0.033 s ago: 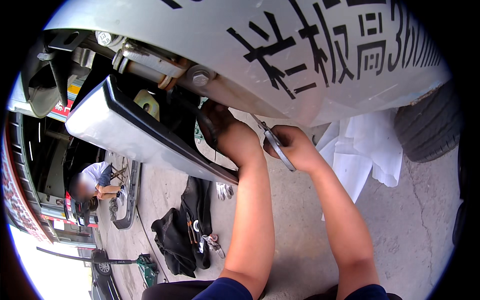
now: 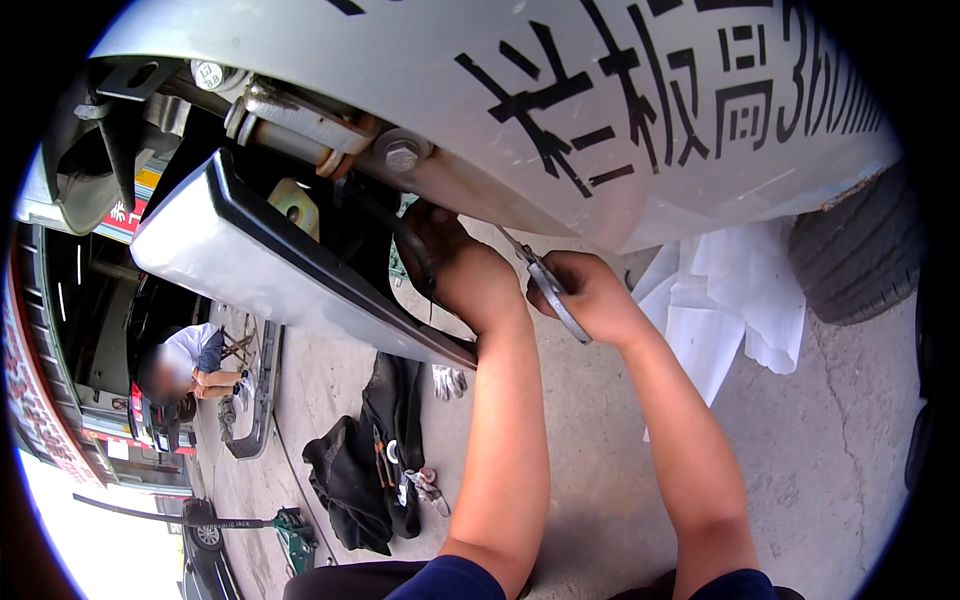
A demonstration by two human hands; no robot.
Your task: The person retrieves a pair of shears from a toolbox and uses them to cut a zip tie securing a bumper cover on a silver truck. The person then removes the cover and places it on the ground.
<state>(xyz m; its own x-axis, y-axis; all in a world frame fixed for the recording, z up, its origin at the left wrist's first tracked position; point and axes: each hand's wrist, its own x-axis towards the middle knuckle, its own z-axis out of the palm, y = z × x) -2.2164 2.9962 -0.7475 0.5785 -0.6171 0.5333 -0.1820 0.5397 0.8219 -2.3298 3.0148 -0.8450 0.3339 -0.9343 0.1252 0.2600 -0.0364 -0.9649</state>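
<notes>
Head view, tool: a silver hand tool, pliers or scissors, sits just toward three o'clock of the middle, tip toward eleven.
Right hand: our right hand is closed around its handles.
Left hand: our left hand is just above the middle, at a dark hose under the bodywork; its fingers are in shadow, so we cannot tell whether they grip.
Tool handling: we judge it stiff, light enough for one hand and rather slippery if oily; the handles are our place to hold, clear of the tip.
Hose handling: probably bendy and tough, best pinched near its loose-looking lower end.
Bodywork: a grey panel spans twelve o'clock; a silver bumper slants down from ten.
Floor: cracked grey concrete, with white sheets and a tyre toward three, a pale glove and black cloth toward seven.
Yard: a green jack near seven; a seated person toward eight.
</notes>
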